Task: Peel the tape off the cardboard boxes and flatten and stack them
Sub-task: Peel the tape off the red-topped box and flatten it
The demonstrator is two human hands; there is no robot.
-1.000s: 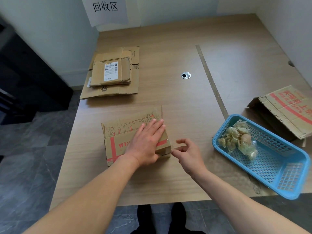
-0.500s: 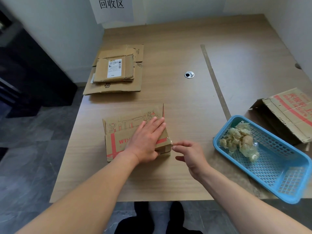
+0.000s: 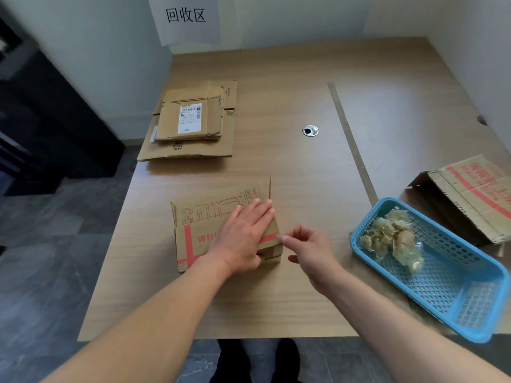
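Observation:
A small cardboard box [image 3: 193,239] with red print lies near the front of the wooden table [image 3: 304,175], its top flap raised behind it. My left hand [image 3: 243,239] presses flat on the box's right half, fingers straight. My right hand [image 3: 309,247] is at the box's right edge, with thumb and forefinger pinched together at the corner, apparently on a clear tape end that is hard to make out. A stack of flattened boxes [image 3: 190,125] lies at the far left of the table.
A blue plastic basket [image 3: 414,294] holding wads of peeled tape [image 3: 392,239] sits at the front right. Behind it lies another box with red print [image 3: 470,194]. A metal grommet [image 3: 310,130] is mid-table. A paper sign [image 3: 185,15] hangs on the back wall.
My right hand has closed in on the box's right corner and its thumb and forefinger have come together there. My left hand stays pressed on the box.

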